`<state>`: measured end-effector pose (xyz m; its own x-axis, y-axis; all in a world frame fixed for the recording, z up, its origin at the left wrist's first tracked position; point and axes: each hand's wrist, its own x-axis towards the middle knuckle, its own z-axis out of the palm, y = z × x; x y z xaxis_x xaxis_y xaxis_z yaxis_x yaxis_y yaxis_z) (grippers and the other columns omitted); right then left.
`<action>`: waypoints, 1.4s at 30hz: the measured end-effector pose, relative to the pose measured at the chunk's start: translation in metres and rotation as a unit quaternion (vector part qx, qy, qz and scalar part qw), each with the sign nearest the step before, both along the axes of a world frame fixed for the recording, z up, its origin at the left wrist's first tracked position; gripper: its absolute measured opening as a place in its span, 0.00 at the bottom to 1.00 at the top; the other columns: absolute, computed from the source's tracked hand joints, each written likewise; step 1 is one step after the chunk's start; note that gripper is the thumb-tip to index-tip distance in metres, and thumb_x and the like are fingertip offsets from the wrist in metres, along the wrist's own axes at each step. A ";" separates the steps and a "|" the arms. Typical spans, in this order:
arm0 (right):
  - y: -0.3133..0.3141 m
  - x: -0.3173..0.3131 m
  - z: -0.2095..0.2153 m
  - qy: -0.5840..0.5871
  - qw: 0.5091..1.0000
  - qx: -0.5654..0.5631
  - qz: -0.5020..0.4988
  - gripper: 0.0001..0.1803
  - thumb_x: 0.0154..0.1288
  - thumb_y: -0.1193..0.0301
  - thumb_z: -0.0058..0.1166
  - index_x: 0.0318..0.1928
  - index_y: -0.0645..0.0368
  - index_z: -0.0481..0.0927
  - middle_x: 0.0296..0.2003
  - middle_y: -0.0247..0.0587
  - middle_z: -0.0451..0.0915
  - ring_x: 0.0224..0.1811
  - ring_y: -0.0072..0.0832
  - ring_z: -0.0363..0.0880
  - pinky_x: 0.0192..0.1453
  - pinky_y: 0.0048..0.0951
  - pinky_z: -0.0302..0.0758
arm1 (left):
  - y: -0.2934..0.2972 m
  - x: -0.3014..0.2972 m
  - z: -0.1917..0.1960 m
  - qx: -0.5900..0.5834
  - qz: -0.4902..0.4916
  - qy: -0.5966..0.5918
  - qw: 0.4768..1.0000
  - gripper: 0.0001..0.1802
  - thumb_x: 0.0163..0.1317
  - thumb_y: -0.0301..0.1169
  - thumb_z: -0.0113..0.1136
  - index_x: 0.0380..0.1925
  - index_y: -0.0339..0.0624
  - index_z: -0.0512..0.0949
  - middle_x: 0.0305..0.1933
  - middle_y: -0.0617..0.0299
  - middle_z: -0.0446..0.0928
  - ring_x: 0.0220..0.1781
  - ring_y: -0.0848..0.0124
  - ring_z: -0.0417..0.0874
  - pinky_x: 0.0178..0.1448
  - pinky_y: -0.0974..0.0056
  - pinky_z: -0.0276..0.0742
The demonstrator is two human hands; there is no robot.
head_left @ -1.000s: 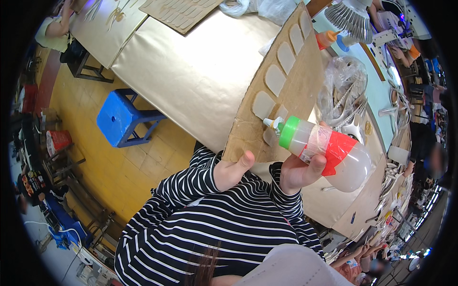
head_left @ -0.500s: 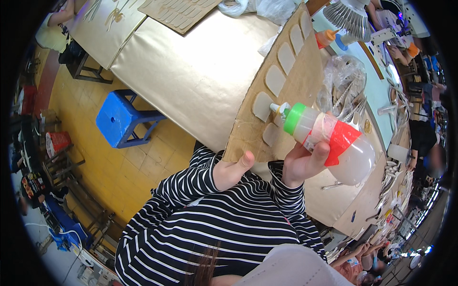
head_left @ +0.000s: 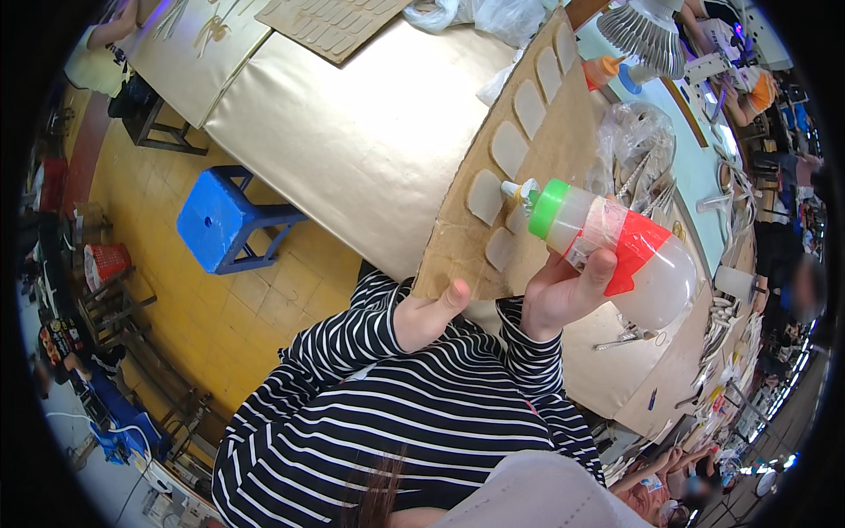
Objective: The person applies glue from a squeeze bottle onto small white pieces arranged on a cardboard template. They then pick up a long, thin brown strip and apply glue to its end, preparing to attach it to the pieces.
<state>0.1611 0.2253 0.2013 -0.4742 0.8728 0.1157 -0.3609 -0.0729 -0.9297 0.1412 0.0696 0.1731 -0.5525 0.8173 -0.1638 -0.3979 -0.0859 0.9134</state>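
I see the right hand (head_left: 559,295) wrapped around the glue bottle (head_left: 616,251) at frame centre-right, its long axis tilted, nozzle aimed up-left and touching an oval cutout on the cardboard sheet (head_left: 519,167). The left hand (head_left: 427,317) grips that sheet's lower edge, thumb on top.

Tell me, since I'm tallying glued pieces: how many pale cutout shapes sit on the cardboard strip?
5 visible on the cardboard strip: top, then, lowest. The glue bottle in the right hand may hide more.
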 end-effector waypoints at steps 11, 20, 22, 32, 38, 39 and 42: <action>-0.002 0.008 -0.002 0.053 0.998 -0.027 0.028 0.37 0.50 0.55 0.65 0.55 0.63 0.67 0.49 0.45 0.73 0.50 0.34 0.74 0.53 0.37 0.74 | 0.002 0.001 -0.002 0.004 0.004 -0.010 1.000 0.37 0.67 0.56 0.34 0.65 0.39 0.51 0.66 0.56 0.59 0.67 0.63 0.59 0.68 0.57 0.54; -0.009 0.012 -0.004 0.041 0.999 0.031 0.013 0.40 0.51 0.52 0.64 0.58 0.60 0.64 0.50 0.47 0.72 0.51 0.35 0.74 0.53 0.38 0.75 | 0.005 0.005 -0.010 0.011 0.041 -0.042 0.998 0.37 0.67 0.56 0.34 0.65 0.40 0.51 0.66 0.56 0.58 0.68 0.62 0.59 0.68 0.57 0.55; -0.008 0.018 0.000 0.033 0.999 0.003 0.025 0.40 0.53 0.48 0.60 0.58 0.60 0.63 0.50 0.47 0.72 0.51 0.36 0.74 0.55 0.39 0.74 | 0.009 0.003 -0.012 -0.009 0.093 -0.086 0.992 0.37 0.67 0.57 0.34 0.66 0.40 0.51 0.67 0.56 0.58 0.68 0.62 0.59 0.68 0.56 0.55; 0.060 0.022 0.046 0.163 0.983 -0.032 0.083 0.49 0.55 0.33 0.43 0.60 0.65 0.61 0.57 0.44 0.69 0.53 0.33 0.74 0.55 0.36 0.75 | 0.010 -0.032 -0.020 0.140 0.285 -0.245 0.916 0.37 0.67 0.57 0.33 0.66 0.42 0.51 0.67 0.57 0.59 0.68 0.61 0.59 0.69 0.54 0.54; 0.050 0.021 0.014 -0.004 1.000 0.030 -0.001 0.52 0.49 0.34 0.52 0.61 0.65 0.61 0.52 0.46 0.72 0.47 0.29 0.78 0.39 0.23 0.78 | 0.009 -0.031 -0.017 0.101 0.310 -0.105 0.939 0.44 0.63 0.62 0.37 0.67 0.39 0.48 0.68 0.52 0.55 0.68 0.61 0.59 0.69 0.56 0.55; 0.048 0.023 0.011 -0.011 0.999 0.011 0.038 0.50 0.49 0.36 0.54 0.60 0.64 0.62 0.51 0.46 0.72 0.44 0.30 0.79 0.33 0.21 0.78 | 0.012 -0.032 -0.015 0.114 0.302 -0.076 0.943 0.46 0.62 0.63 0.37 0.68 0.39 0.45 0.69 0.52 0.54 0.69 0.61 0.58 0.69 0.56 0.55; 0.041 0.023 0.004 -0.025 0.993 0.011 0.113 0.45 0.52 0.40 0.55 0.58 0.64 0.63 0.52 0.47 0.72 0.40 0.31 0.80 0.27 0.20 0.77 | 0.016 -0.035 -0.008 0.126 0.260 -0.050 0.956 0.51 0.58 0.67 0.37 0.69 0.41 0.38 0.70 0.51 0.49 0.70 0.61 0.55 0.70 0.56 0.55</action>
<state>0.1845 0.2660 0.2053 -0.6639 0.7406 0.1040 -0.2903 -0.1270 -0.9485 0.1059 0.0859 0.1655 -0.8863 0.4576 -0.0713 -0.3265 -0.5083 0.7969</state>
